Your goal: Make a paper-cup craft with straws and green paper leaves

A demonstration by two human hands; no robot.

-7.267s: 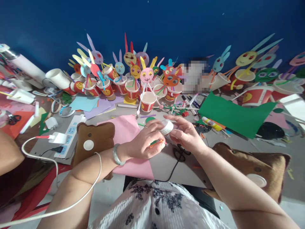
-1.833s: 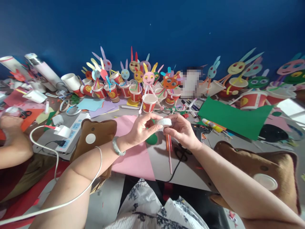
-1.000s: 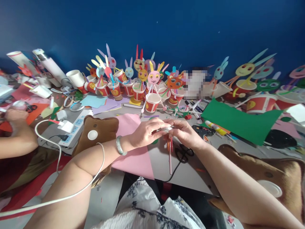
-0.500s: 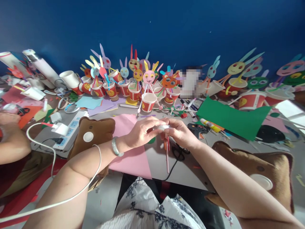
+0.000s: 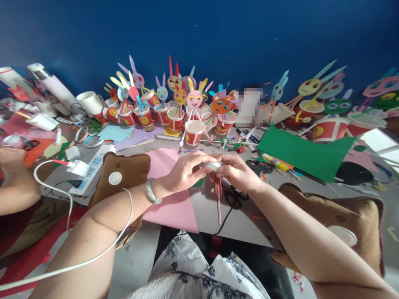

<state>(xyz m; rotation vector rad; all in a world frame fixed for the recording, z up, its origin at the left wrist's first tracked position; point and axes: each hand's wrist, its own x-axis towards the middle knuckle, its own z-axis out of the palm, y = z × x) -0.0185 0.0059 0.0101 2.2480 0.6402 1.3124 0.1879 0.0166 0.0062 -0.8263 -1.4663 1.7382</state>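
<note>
My left hand [image 5: 190, 169] and my right hand [image 5: 238, 172] meet above the table. Their fingers are closed on a small whitish, partly see-through object [image 5: 213, 165], whose kind I cannot make out. Below my right fingers a thin pink and red strip [image 5: 219, 203] hangs down, seen nearly edge-on; whether those fingers grip it is hidden. Black-handled scissors [image 5: 237, 197] lie just under my right hand. To the left, a large pink paper sheet [image 5: 168, 203] lies beneath my left wrist, with a small green piece [image 5: 198, 182] beside its edge.
Paper cups [image 5: 195, 133] with paper animal figures line the back by the blue wall. A power strip [image 5: 93, 170], white cable [image 5: 70, 199] and brown cushions [image 5: 124, 170] flank my arms. Green paper [image 5: 307, 153] and a glue stick [image 5: 276, 162] lie right. Another person's arm [image 5: 15, 182] rests at left.
My hands stay together around the whitish object, with only a slight shift of the fingers. The hanging strip has turned a little and more of the scissors shows.
</note>
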